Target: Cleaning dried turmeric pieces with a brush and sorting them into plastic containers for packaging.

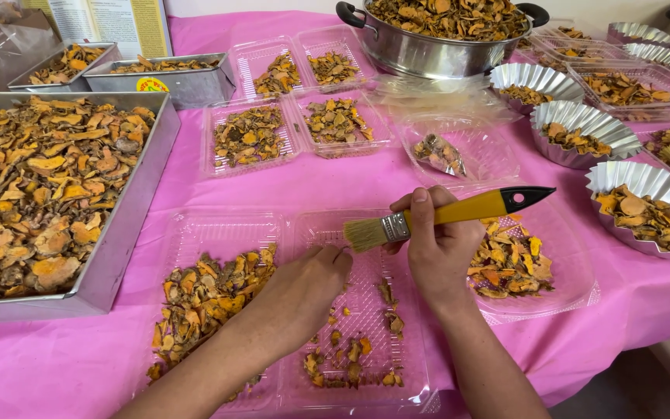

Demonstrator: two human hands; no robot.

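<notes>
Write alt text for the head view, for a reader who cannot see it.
The right hand holds a yellow-handled paintbrush while the left hand rests in a clear plastic tray of dried orange slices. Around them, on a pink tablecloth, stand more trays and a metal pan of slices.

At nine o'clock from me sits a big steel tray [129,233] heaped with dried orange slices. Behind it, at ten o'clock, two smaller steel tins [188,81] hold the same. At twelve o'clock four clear plastic boxes [292,128] lie side by side in a square, each with a thin layer of slices. Just past them at one o'clock stands a steel pot [420,50], piled full, with black handles. A clear bag [459,151] with a few pieces lies in front of it. From two to three o'clock I see fluted foil cups [645,182], partly filled. A pink cloth [335,182] covers the worktop.
</notes>
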